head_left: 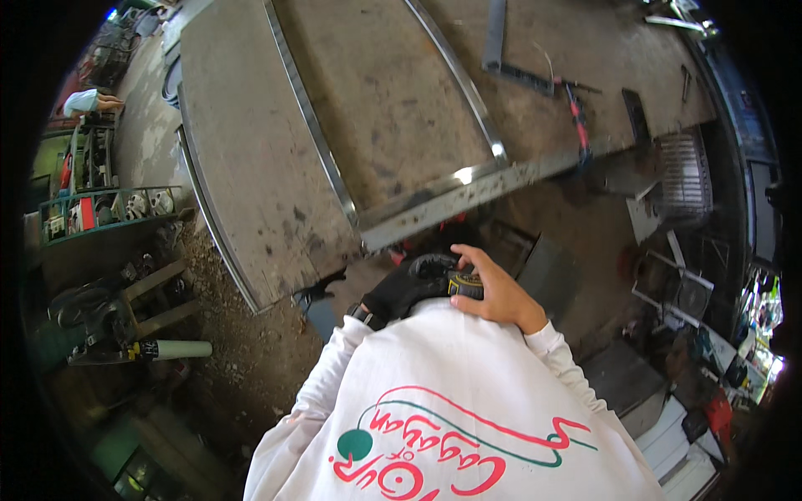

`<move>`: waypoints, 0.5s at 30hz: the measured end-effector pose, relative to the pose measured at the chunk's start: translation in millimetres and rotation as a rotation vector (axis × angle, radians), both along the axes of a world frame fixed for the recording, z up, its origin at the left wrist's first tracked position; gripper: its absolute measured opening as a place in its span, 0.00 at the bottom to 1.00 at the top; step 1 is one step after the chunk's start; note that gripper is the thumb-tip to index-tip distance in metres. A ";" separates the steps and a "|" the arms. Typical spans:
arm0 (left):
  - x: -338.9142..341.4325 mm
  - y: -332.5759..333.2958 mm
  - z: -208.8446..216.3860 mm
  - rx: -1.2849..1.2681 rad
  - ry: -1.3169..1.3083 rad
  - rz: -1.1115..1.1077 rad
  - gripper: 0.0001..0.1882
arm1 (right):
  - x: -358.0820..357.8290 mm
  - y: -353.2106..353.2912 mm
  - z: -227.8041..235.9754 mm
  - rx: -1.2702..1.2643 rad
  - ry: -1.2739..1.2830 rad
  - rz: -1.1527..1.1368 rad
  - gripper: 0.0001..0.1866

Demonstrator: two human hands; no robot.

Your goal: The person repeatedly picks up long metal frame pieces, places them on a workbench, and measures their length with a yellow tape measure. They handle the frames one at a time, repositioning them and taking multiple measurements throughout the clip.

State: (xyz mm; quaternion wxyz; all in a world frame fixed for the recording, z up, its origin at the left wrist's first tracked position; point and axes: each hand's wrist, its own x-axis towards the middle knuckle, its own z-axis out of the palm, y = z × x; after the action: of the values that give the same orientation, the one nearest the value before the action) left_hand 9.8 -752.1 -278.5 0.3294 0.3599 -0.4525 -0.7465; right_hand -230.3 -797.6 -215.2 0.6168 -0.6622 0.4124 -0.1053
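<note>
So on the head cam, which is the only view, going by the clock from the middle of the shot: both hands are close together just below centre, near the front edge of a big brown desk (242,125). The right hand (499,292), a bare one, has its thumb and forefinger pinching a small black-and-yellow thing (465,286), a little off centre toward 4 o'clock. Might be a tape measure, too small to be sure tbh. The left hand (408,285) is in a black glove, just to the 9 o'clock side of it, fingers kinda curled, but black on black like that I can't tell if they're gripping anything. White shirt (468,359) with red and green print fills 6 o'clock. Up at 12 there's a shiny metal frame (310,110) lying on the desk, with its near bar along the front edge. Toward 1 there's an L-shaped metal piece (522,78), then around 2 a red-and-black tool (577,118) right by the desk edge and a dark flat bar (635,115) past it. Between 2 and 3, off the desk, sits a slatted grey panel (685,174). Over at 9 is a green rack (109,234) with stuff on it, at 8 a pale cylinder (185,350), and way off at 10 another person (82,103) bending over.
</note>
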 end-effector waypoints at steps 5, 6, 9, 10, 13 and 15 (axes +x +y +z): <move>6.0 21.1 -5.0 0.262 0.081 0.015 0.22 | 10.5 37.9 15.0 -0.004 0.080 -0.044 0.45; 8.1 19.2 -3.0 0.202 0.056 0.007 0.22 | 11.7 39.3 18.9 0.041 0.056 -0.052 0.44; 8.1 16.1 1.6 0.220 0.041 -0.024 0.23 | 11.6 42.0 22.8 0.111 0.020 -0.095 0.43; 6.0 18.0 0.7 0.239 0.086 -0.022 0.24 | 10.0 44.4 21.2 0.143 0.030 -0.106 0.43; 0.2 30.3 -14.2 0.313 0.212 -0.007 0.22 | 5.5 56.8 7.3 0.263 -0.023 -0.154 0.41; 0.3 41.0 -28.8 0.405 0.178 -0.010 0.22 | 4.6 65.3 -3.8 0.354 0.034 -0.165 0.39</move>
State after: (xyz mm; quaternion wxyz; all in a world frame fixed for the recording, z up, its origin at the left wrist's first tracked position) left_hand 10.1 -711.1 -307.3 0.2855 0.3489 -0.2644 -0.8526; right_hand -225.7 -732.3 -219.0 0.7057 -0.5090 0.4878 -0.0701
